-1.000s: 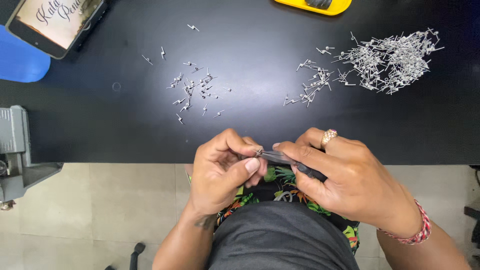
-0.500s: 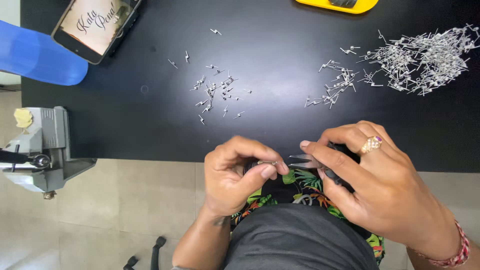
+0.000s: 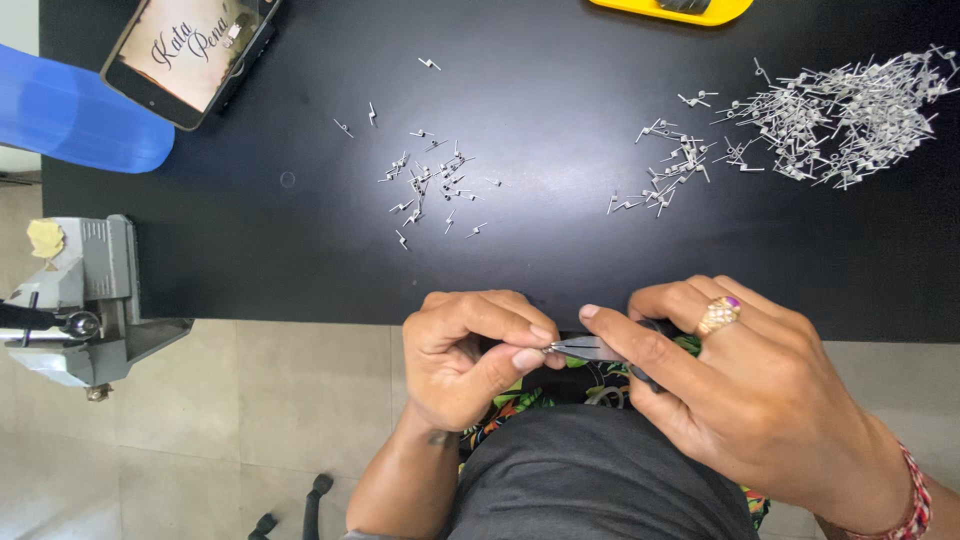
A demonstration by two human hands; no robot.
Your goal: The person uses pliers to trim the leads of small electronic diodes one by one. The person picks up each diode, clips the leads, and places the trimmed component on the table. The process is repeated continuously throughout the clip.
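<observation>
View from above, at the near edge of a black tabletop [image 3: 560, 250]. We see the right hand [image 3: 740, 390], wearing a ring with a purple stone, holding a pair of slim pliers [image 3: 592, 348], its fingers [image 3: 625, 335] wrapped over the handles and the forefinger laid along the top. The plier tips point left and meet the left hand [image 3: 470, 355], whose thumb and forefinger are pressed together, pinching a tiny metal piece [image 3: 547, 349] at the tips; its shape is too small for us to tell. Both hands sit just off the tabletop edge, above the person's lap.

On the tabletop, well apart from the hands, lie three groups of small metal pins: a loose scatter [image 3: 430, 185] at centre, a smaller cluster [image 3: 665, 170] to the right, and a dense heap [image 3: 850, 115] at far right. A phone [image 3: 190, 50] with a lit screen lies at upper left, beside a blue cylinder [image 3: 80, 125]. A yellow object [image 3: 670, 10] crosses the top edge. A grey bench vise [image 3: 90, 300] stands left of the tabletop, over a tiled floor.
</observation>
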